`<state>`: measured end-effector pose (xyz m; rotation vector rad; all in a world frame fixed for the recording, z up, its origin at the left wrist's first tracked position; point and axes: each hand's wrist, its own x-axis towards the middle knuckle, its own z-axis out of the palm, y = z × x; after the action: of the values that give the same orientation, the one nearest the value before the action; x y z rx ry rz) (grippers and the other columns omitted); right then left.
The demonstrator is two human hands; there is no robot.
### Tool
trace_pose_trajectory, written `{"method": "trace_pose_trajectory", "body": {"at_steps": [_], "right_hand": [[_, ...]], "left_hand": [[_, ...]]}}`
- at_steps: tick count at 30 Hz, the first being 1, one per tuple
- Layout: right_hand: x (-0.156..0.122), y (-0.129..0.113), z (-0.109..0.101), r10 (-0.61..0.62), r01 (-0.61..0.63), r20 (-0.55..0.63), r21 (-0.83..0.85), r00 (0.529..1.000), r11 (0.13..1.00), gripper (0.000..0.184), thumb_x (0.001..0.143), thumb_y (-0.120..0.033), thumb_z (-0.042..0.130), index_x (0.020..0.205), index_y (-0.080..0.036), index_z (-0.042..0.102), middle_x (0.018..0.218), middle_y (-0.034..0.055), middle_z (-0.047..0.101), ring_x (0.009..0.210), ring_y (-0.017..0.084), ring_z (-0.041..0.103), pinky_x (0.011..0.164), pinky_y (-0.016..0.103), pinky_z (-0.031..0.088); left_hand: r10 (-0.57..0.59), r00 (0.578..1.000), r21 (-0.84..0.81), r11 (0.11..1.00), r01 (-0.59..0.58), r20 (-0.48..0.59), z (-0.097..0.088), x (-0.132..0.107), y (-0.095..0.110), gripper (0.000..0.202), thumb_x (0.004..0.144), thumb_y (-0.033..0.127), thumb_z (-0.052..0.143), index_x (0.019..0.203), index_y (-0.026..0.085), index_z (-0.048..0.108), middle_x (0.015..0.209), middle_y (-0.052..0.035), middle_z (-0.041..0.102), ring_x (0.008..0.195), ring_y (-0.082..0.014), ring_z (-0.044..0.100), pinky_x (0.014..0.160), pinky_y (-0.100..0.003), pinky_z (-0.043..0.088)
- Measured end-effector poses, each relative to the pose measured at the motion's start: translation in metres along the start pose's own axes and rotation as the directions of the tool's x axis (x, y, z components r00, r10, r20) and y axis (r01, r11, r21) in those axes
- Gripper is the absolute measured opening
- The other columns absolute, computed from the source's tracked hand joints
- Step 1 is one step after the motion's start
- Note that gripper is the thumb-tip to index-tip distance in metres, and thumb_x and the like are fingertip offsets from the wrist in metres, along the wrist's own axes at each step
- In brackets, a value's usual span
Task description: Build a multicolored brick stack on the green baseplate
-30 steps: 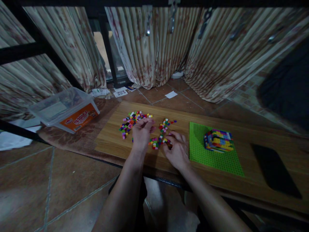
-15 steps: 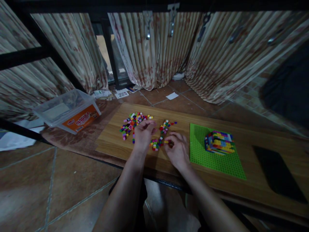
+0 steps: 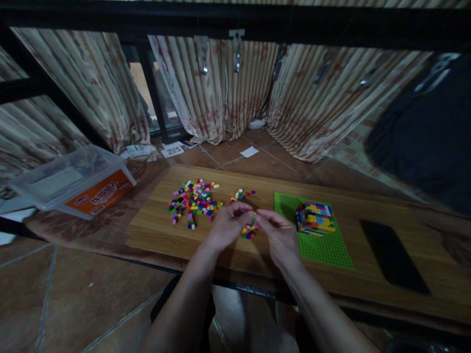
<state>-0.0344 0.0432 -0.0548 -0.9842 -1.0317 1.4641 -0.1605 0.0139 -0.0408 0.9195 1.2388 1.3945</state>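
Note:
My left hand (image 3: 231,224) and my right hand (image 3: 280,235) meet fingertip to fingertip over the wooden board. Between their pinched fingers are small toy bricks (image 3: 253,217), showing green and yellow; how many there are I cannot tell. Just below the fingertips lies a small cluster of loose bricks (image 3: 248,234), partly hidden by my hands. A larger heap of mixed bricks (image 3: 198,198) spreads to the left of my left hand. Right of my right hand, a block built from many coloured bricks (image 3: 316,218) stands on a green studded baseplate (image 3: 327,252).
A dark flat slab (image 3: 393,257) lies on the wooden board (image 3: 154,228) at the right. A clear plastic bin (image 3: 73,184) with an orange label stands at the left. Behind are curtains (image 3: 221,93) and papers on the floor; a dark-clothed person (image 3: 427,132) is at the right.
My hands, apart before, have come together; the left moved right, away from the large heap, and the right moved slightly up beside it. The view has shifted to the right.

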Motion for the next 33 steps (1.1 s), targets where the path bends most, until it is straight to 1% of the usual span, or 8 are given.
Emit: {"method": "trace_pose_trajectory", "body": {"at_steps": [5, 11, 19, 21, 23, 27, 30, 33], "right_hand": [[0.001, -0.001, -0.009, 0.005, -0.004, -0.029, 0.026, 1.000, 1.000, 0.026, 0.059, -0.034, 0.082, 0.080, -0.021, 0.074, 0.073, 0.0002, 0.071, 0.062, 0.013, 0.063, 0.063, 0.031, 0.055], [0.004, -0.003, -0.016, 0.050, -0.049, 0.021, -0.026, 0.999, 0.998, 0.028, 0.058, -0.034, 0.083, 0.080, -0.020, 0.075, 0.069, 0.0010, 0.072, 0.059, 0.014, 0.063, 0.059, 0.029, 0.053], [0.001, -0.017, -0.026, 0.150, -0.158, 0.119, 0.065, 0.982, 0.985, 0.024, 0.059, -0.033, 0.083, 0.077, -0.019, 0.076, 0.063, 0.0006, 0.069, 0.053, 0.011, 0.059, 0.054, 0.027, 0.051], [0.000, -0.023, -0.030, 0.122, -0.129, 0.119, 0.050, 0.985, 0.990, 0.023, 0.060, -0.032, 0.083, 0.079, -0.019, 0.076, 0.064, 0.0007, 0.070, 0.055, 0.011, 0.059, 0.055, 0.027, 0.051], [0.001, -0.029, -0.036, 0.054, -0.056, 0.095, 0.018, 0.994, 0.998, 0.023, 0.063, -0.032, 0.081, 0.083, -0.021, 0.076, 0.067, 0.0004, 0.070, 0.057, 0.011, 0.061, 0.056, 0.026, 0.052], [0.011, -0.047, -0.061, -0.168, 0.165, -0.063, -0.049, 0.984, 0.985, 0.023, 0.067, -0.031, 0.079, 0.087, -0.021, 0.074, 0.071, -0.0002, 0.070, 0.056, 0.011, 0.062, 0.055, 0.026, 0.053], [0.025, -0.063, -0.093, -0.288, 0.274, -0.211, -0.091, 0.934, 0.957, 0.023, 0.068, -0.032, 0.077, 0.086, -0.019, 0.072, 0.073, 0.0005, 0.071, 0.056, 0.011, 0.062, 0.056, 0.027, 0.055], [0.036, -0.074, -0.127, -0.324, 0.296, -0.353, -0.131, 0.878, 0.946, 0.025, 0.064, -0.034, 0.079, 0.082, -0.018, 0.071, 0.071, 0.0001, 0.069, 0.056, 0.011, 0.062, 0.055, 0.026, 0.054]], "left_hand": [[-0.019, 0.999, -0.030, 0.999, 0.020, 0.033, 0.013, 0.000, -0.006, 0.021, 0.071, 0.032, 0.073, 0.079, 0.014, 0.065, 0.070, -0.0025, 0.067, 0.063, -0.0126, 0.063, 0.059, -0.023, 0.049], [-0.032, 0.999, -0.042, 0.999, 0.033, 0.026, 0.022, -0.001, -0.011, 0.018, 0.073, 0.031, 0.071, 0.075, 0.014, 0.065, 0.065, -0.0020, 0.066, 0.059, -0.0109, 0.061, 0.059, -0.023, 0.049], [-0.073, 0.993, -0.103, 0.991, 0.082, 0.092, 0.028, -0.005, -0.002, 0.024, 0.071, 0.036, 0.073, 0.074, 0.014, 0.065, 0.065, -0.0026, 0.065, 0.058, -0.0113, 0.060, 0.062, -0.025, 0.048], [-0.044, 0.996, -0.044, 0.998, 0.047, 0.074, 0.023, -0.003, -0.002, 0.020, 0.073, 0.034, 0.070, 0.075, 0.015, 0.065, 0.065, -0.0017, 0.064, 0.058, -0.0115, 0.059, 0.061, -0.025, 0.047], [0.032, 0.999, 0.126, 0.992, -0.034, 0.022, 0.013, 0.000, -0.005, 0.012, 0.075, 0.029, 0.066, 0.073, 0.017, 0.064, 0.065, -0.0009, 0.063, 0.058, -0.0121, 0.057, 0.060, -0.025, 0.045], [0.178, 0.983, 0.592, 0.796, -0.124, -0.034, -0.006, 0.004, -0.010, 0.010, 0.078, 0.020, 0.057, 0.073, 0.019, 0.066, 0.067, -0.0014, 0.065, 0.064, -0.0153, 0.059, 0.065, -0.027, 0.044], [0.147, 0.989, 0.788, 0.611, -0.079, -0.014, -0.011, 0.004, -0.009, 0.016, 0.082, 0.021, 0.053, 0.076, 0.021, 0.068, 0.073, -0.0021, 0.068, 0.069, -0.0159, 0.061, 0.067, -0.026, 0.043], [0.107, 0.993, 0.889, 0.458, -0.013, -0.040, -0.011, 0.005, -0.007, 0.016, 0.083, 0.023, 0.053, 0.081, 0.022, 0.069, 0.082, -0.0027, 0.072, 0.074, -0.0161, 0.063, 0.068, -0.025, 0.043]]}}
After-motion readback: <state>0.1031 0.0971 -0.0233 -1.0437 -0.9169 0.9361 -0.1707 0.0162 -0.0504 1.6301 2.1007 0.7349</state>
